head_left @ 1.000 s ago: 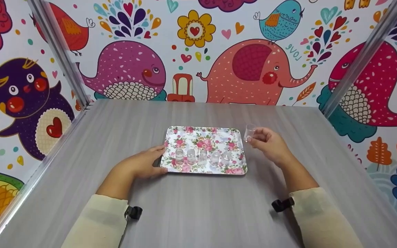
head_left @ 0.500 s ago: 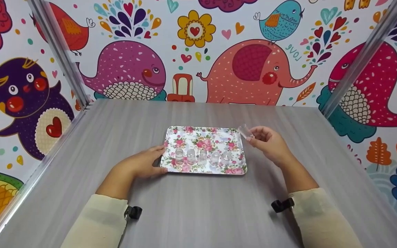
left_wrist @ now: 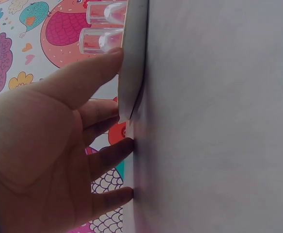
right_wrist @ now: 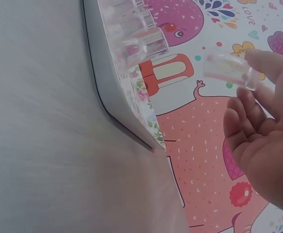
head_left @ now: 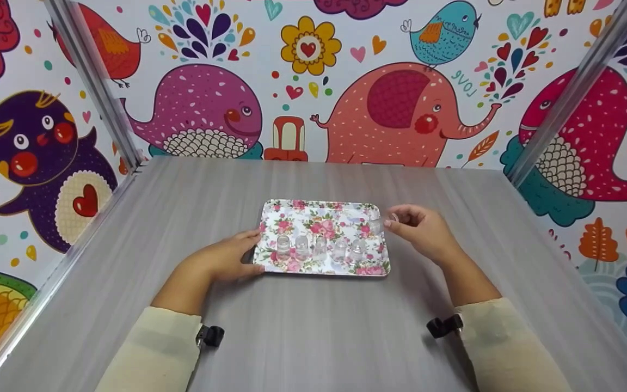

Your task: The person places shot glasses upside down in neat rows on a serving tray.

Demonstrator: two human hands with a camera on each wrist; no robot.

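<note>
My right hand (head_left: pixel 419 228) pinches a small clear shot glass (right_wrist: pixel 226 68) by its base, over the right rim of a flowered tray (head_left: pixel 294 218). The glass is tipped over, its mouth slanting down toward the tray. Several more clear shot glasses (head_left: pixel 320 247) stand upside down in a row along the tray's near side. At the tray's left end rests my left hand (head_left: pixel 229 256), thumb at the near corner and fingers spread along the side. In the left wrist view its thumb (left_wrist: pixel 107 60) touches the rim, with the fingers nearly straight.
The tray lies on a grey wood-grain table (head_left: pixel 313 332). Walls printed with cartoon animals (head_left: pixel 395 120) rise behind and on both sides, joined by metal corner posts (head_left: pixel 93 81). Each sleeve carries a black wrist camera (head_left: pixel 213 336).
My right hand has turned the shot glass from upright to tilted mouth-down and moved it slightly left and toward me, over the tray's edge. My left hand and the row of glasses stay put.
</note>
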